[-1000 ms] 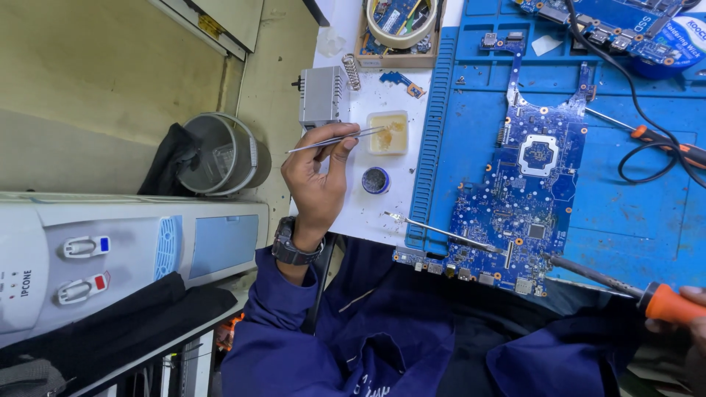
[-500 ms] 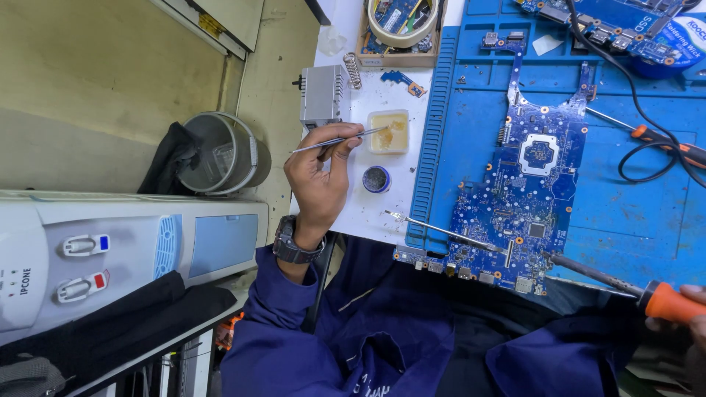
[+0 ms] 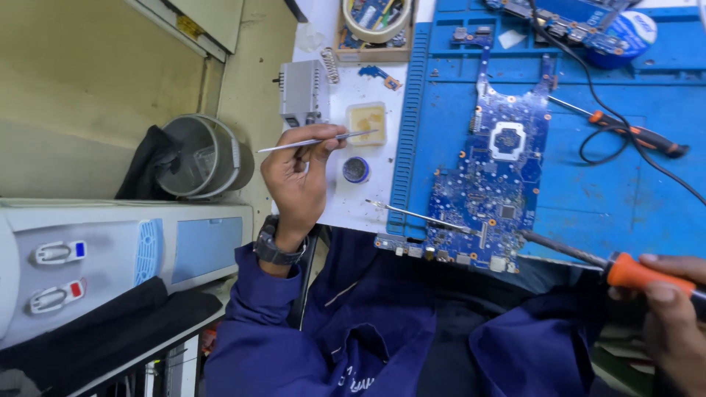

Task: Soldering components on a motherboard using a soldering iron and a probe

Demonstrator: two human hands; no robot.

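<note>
My left hand (image 3: 300,180) pinches thin metal tweezers (image 3: 318,140), whose tips reach over a small square tub of yellowish paste (image 3: 366,120) on the white bench. A small round blue-rimmed tin (image 3: 356,170) sits just below the tub. My right hand (image 3: 673,316), at the lower right edge, grips an orange-handled soldering iron (image 3: 631,270); its long shaft runs left to the lower edge of a blue circuit board (image 3: 494,176) lying on the blue work mat (image 3: 625,191). A thin metal probe (image 3: 415,215) rests across the mat's left edge onto the board.
An orange-and-black screwdriver (image 3: 632,134) and a black cable (image 3: 662,173) lie on the mat's right side. A grey metal box (image 3: 301,92) and a tape roll (image 3: 377,20) stand at the back. A grey bin (image 3: 202,156) and a water dispenser (image 3: 110,257) are at the left.
The left hand has shifted slightly, keeping the tweezers at the paste tub. The right hand and iron have stayed put.
</note>
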